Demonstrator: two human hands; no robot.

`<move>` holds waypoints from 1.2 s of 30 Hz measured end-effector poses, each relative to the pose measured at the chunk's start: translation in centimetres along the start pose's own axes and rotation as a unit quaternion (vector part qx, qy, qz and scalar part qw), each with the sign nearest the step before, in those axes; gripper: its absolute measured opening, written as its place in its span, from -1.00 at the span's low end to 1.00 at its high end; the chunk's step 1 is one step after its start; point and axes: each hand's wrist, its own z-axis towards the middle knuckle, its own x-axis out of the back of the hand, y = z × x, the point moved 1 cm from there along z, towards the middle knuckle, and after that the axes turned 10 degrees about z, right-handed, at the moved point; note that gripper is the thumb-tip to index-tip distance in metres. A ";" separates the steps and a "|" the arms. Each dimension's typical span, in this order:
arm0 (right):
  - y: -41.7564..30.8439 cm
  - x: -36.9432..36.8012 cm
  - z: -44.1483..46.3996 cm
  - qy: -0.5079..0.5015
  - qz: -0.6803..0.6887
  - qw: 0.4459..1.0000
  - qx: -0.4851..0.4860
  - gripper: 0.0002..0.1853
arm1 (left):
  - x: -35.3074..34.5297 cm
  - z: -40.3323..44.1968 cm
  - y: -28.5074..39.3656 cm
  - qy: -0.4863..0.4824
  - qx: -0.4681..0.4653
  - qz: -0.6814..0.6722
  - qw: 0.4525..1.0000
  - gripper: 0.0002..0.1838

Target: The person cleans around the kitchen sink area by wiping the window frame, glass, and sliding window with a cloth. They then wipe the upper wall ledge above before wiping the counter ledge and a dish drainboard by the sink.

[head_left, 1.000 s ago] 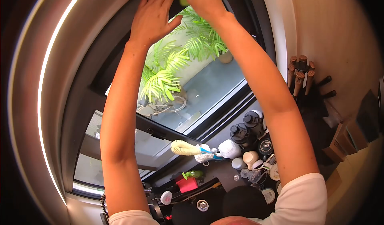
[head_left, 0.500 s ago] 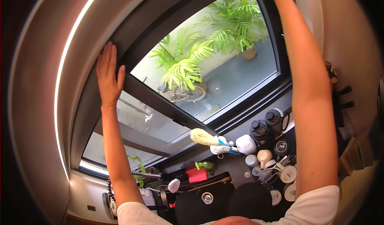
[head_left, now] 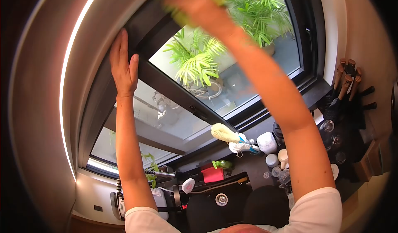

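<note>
My left hand [head_left: 124,65] lies flat against the dark window frame [head_left: 139,32] at the upper left, fingers stretched up and thumb apart. Nothing shows in it. My right hand [head_left: 192,3] is at the top of the view, blurred by motion, wrapped round a yellow-green cloth [head_left: 180,17] that sticks out on both sides. The cloth is at the upper part of the frame, over the top left of the window pane [head_left: 232,71]. Potted palms [head_left: 199,65] show through the glass.
Below the window are a yellow brush [head_left: 224,132], a white container [head_left: 267,142], a pink holder [head_left: 212,174], a dark sink with a drain [head_left: 221,199] and cups [head_left: 272,160]. Wooden-handled utensils [head_left: 345,86] stand at the right. A light strip [head_left: 62,79] runs along the left.
The right hand with the cloth first went right, out of view, and has come back left across the window top. The left hand moved from near the right hand to the left side of the frame.
</note>
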 end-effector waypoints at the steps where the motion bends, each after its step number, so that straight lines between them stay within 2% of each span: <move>1: 1.0 2.1 1.3 0.087 -0.004 0.996 0.012 -0.83 | -0.1 0.0 0.0 0.002 -0.003 0.010 1.000 -0.42; 2: 1.7 3.6 1.2 0.152 -0.087 0.983 0.046 -0.74 | -0.2 0.0 -0.1 0.002 -0.007 0.021 1.000 -0.42; 3: 2.7 4.2 0.8 0.219 -0.089 0.971 -0.043 -0.71 | -0.2 0.0 -0.2 0.000 -0.012 0.032 0.999 -0.42; 5: 3.6 5.3 0.6 0.342 -0.090 0.911 -0.213 -0.66 | -0.5 -0.2 -0.3 0.006 -0.021 0.052 0.998 -0.44; 6: 3.6 7.1 0.1 0.416 0.058 0.841 -0.341 -0.67 | -0.6 -0.3 -0.4 0.009 -0.025 0.063 0.998 -0.45; 7: 2.9 7.0 0.1 0.440 0.185 0.785 -0.395 -0.69 | -0.7 -0.2 -0.4 0.005 -0.035 0.082 0.996 -0.46; 8: 2.2 7.0 0.0 0.472 0.297 0.702 -0.443 -0.71 | -0.7 -0.1 -0.3 -0.001 -0.045 0.101 0.994 -0.47; 10: 0.8 2.1 0.3 0.468 0.475 0.623 -0.408 -0.72 | -0.7 -0.1 -0.3 -0.005 -0.056 0.117 0.992 -0.50; 11: -0.7 -0.9 0.0 0.408 0.256 0.750 -0.453 -0.71 | -0.8 -0.1 -0.2 -0.002 -0.056 0.115 0.992 -0.50; 15: -7.1 -17.2 -1.9 0.380 0.189 0.792 -0.440 -0.46 | -0.9 -0.1 -0.4 -0.001 -0.058 0.096 0.994 -0.52; 16: -11.1 -17.2 -1.2 0.308 0.265 0.815 -0.413 -0.45 | -0.9 0.0 -0.6 -0.001 -0.063 0.088 0.994 -0.51; 17: -12.9 -13.6 -0.9 0.188 0.347 0.786 -0.476 -0.52 | -0.9 -0.1 -0.8 -0.001 -0.068 0.079 0.995 -0.50; 19: -11.4 -11.0 -0.7 0.165 0.376 0.746 -0.524 -0.65 | -0.8 -0.3 -0.9 -0.008 -0.061 0.069 0.996 -0.48; 20: -10.9 -10.3 -0.8 0.169 0.419 0.715 -0.534 -0.65 | -0.7 -0.3 -0.8 -0.013 -0.052 0.068 0.996 -0.47; 21: -9.9 -11.3 -1.5 0.229 0.409 0.724 -0.506 -0.67 | -0.7 -0.2 -0.7 -0.019 -0.045 0.066 0.997 -0.47; 23: -9.6 -10.9 -1.6 0.232 0.506 0.654 -0.512 -0.57 | -0.6 0.0 -0.5 -0.009 -0.049 0.057 0.997 -0.47; 26: -12.1 -11.2 -2.4 0.052 0.320 0.831 -0.452 -0.54 | -0.6 0.0 -0.6 0.013 -0.053 0.037 0.998 -0.53; 27: -12.9 -11.7 -2.8 0.068 0.312 0.850 -0.418 -0.54 | -0.7 0.0 -0.6 0.022 -0.055 0.026 0.998 -0.56; 29: -14.0 -11.2 -4.4 0.070 0.296 0.871 -0.385 -0.52 | -0.8 0.0 -0.7 0.023 -0.062 0.038 0.997 -0.57; 33: -16.5 -8.5 -11.5 -0.019 0.284 0.838 -0.466 -0.54 | -0.7 -0.1 -0.7 0.022 -0.063 0.052 0.996 -0.58; 35: -17.0 -6.9 -15.4 -0.069 0.257 0.852 -0.451 -0.61 | -0.7 -0.1 -0.8 0.008 -0.058 0.073 0.996 -0.51; 36: -16.8 -7.0 -15.9 -0.088 0.270 0.840 -0.463 -0.59 | -0.8 -0.2 -0.7 0.001 -0.054 0.083 0.995 -0.48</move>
